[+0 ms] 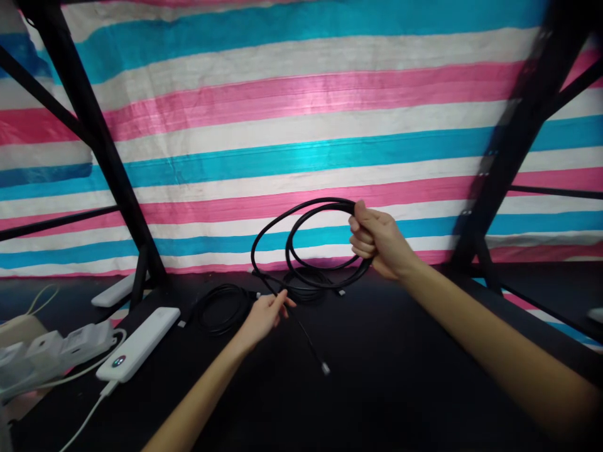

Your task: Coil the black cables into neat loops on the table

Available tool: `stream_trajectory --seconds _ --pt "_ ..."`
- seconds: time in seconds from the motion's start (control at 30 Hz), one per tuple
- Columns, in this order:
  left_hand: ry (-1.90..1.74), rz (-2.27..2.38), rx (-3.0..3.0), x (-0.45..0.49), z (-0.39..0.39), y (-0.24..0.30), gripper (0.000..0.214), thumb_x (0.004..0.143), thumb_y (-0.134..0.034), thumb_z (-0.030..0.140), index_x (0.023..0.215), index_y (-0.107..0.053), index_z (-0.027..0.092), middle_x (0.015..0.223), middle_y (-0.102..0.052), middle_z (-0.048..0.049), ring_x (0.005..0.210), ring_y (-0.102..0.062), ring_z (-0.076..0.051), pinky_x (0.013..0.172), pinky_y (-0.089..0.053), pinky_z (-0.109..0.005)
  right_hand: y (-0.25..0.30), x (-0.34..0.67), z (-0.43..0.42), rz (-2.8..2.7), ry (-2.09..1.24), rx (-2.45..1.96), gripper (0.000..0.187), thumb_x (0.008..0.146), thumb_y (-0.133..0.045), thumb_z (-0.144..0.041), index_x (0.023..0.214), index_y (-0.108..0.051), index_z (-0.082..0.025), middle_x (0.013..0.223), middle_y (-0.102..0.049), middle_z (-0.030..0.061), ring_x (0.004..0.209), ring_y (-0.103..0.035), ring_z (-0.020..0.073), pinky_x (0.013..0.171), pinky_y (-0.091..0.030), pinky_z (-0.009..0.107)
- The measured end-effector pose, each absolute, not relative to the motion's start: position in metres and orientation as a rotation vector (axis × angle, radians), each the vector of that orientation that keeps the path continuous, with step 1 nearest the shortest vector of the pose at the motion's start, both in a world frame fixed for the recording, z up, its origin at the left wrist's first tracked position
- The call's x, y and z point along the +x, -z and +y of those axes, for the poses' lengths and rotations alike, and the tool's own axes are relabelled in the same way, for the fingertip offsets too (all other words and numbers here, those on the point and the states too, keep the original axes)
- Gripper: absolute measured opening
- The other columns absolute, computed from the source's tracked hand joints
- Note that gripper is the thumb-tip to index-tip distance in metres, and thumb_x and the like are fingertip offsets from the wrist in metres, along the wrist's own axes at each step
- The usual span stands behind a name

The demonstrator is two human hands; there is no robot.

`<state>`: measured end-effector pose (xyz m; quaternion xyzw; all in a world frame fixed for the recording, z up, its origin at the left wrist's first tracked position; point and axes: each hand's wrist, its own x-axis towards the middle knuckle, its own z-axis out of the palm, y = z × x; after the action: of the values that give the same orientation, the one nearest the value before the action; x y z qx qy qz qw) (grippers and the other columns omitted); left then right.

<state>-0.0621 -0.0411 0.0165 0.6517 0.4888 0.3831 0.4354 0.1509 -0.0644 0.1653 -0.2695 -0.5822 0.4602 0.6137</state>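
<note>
Looped black cable [288, 248] hangs from my right hand [377, 238], whose fingers are wrapped round several strands at the loop's right side. Lower and to the left, my left hand [267, 312] pinches the same cable near its free end. Past those fingers the end slants down to a pale metal plug [325, 368] over the black tabletop [377, 402]. Behind the held loops lies a second coiled black cable [308, 290], partly covered by them. Left of my left hand rests another black coil [221, 309] with a plug showing.
A white power bank [139, 344] with a lit round display and a plugged-in white lead lies at left. Beside it are white chargers [56, 351] and another white block [115, 289]. Black frame posts [94, 135] rise at both sides before a striped sheet [301, 100].
</note>
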Motion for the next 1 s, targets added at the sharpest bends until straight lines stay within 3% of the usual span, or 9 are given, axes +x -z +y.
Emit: stream_trajectory --seconds 0.1,0.23,0.37,0.53,0.7,0.83,1.0 --pt "-1.175 1.261 1.497 -0.086 -0.026 -0.020 0.054 0.072 -0.054 0.060 0.083 -0.069 0.009 0.055 -0.055 -0.0002 0.043 -0.049 -0.010 0.045 -0.036 -0.022 -0.168 0.176 -0.062 -1.368 -1.205 -0.682 0.049 0.062 -0.071 -0.060 0.059 -0.049 -0.017 0.041 -0.013 -0.0130 0.034 -0.006 0.0009 0.030 -0.006 0.016" --pt "-1.301 1.273 1.460 -0.110 -0.012 -0.023 0.052 0.069 -0.061 0.058 0.086 -0.069 0.010 0.052 -0.055 0.0007 0.053 -0.056 -0.013 0.058 -0.045 -0.024 -0.162 0.194 -0.061 -1.457 -1.398 -0.764 0.050 0.064 -0.069 -0.062 0.058 -0.048 -0.017 0.041 -0.011 -0.0134 0.035 -0.004 0.0009 0.029 -0.005 0.015" --pt "-1.211 1.143 1.440 -0.099 -0.027 -0.036 0.049 0.072 -0.062 0.054 0.090 -0.068 0.009 0.070 -0.067 -0.0074 0.069 -0.064 -0.018 0.071 -0.049 -0.029 -0.151 0.181 -0.064 -1.579 -1.485 -0.791 0.051 0.066 -0.066 -0.064 0.058 -0.048 -0.017 0.040 -0.014 -0.0134 0.034 -0.006 0.0004 0.030 -0.006 0.015" --pt "-0.886 0.715 1.551 -0.067 -0.070 -0.062 0.037 0.078 -0.065 0.034 0.109 -0.065 0.015 0.109 -0.067 -0.0133 0.106 -0.060 -0.026 0.092 -0.044 -0.036 -0.147 0.148 -0.067 -1.704 -1.153 -0.930 0.046 0.073 -0.061 -0.060 0.064 -0.052 -0.016 0.040 -0.021 -0.0111 0.035 -0.016 0.0017 0.034 -0.013 0.016" --pt "-0.856 0.473 1.460 -0.065 -0.085 -0.072 0.047 0.079 -0.064 0.021 0.124 -0.054 0.020 0.123 -0.061 -0.0114 0.120 -0.051 -0.025 0.106 -0.031 -0.038 -0.150 0.138 -0.068 -1.738 -0.811 -1.126 0.046 0.076 -0.057 -0.060 0.066 -0.058 -0.015 0.039 -0.025 -0.0088 0.034 -0.024 0.0035 0.035 -0.017 0.019" --pt "-0.976 0.466 1.387 -0.071 -0.079 -0.076 0.040 0.083 -0.057 0.030 0.120 -0.055 0.015 0.119 -0.063 -0.0138 0.117 -0.053 -0.025 0.103 -0.034 -0.037 -0.147 0.144 -0.065 -1.710 -0.727 -1.161 0.044 0.078 -0.056 -0.057 0.067 -0.061 -0.015 0.040 -0.025 -0.0082 0.035 -0.024 0.0038 0.036 -0.017 0.019" --pt "-1.071 0.888 1.524 -0.082 -0.070 -0.077 0.038 0.082 -0.059 0.044 0.107 -0.061 0.015 0.105 -0.067 -0.0123 0.086 -0.065 -0.022 0.082 -0.045 -0.033 -0.149 0.154 -0.067 -1.661 -0.760 -1.148 0.040 0.077 -0.060 -0.053 0.067 -0.061 -0.014 0.039 -0.024 -0.0087 0.034 -0.020 0.0030 0.035 -0.013 0.019"
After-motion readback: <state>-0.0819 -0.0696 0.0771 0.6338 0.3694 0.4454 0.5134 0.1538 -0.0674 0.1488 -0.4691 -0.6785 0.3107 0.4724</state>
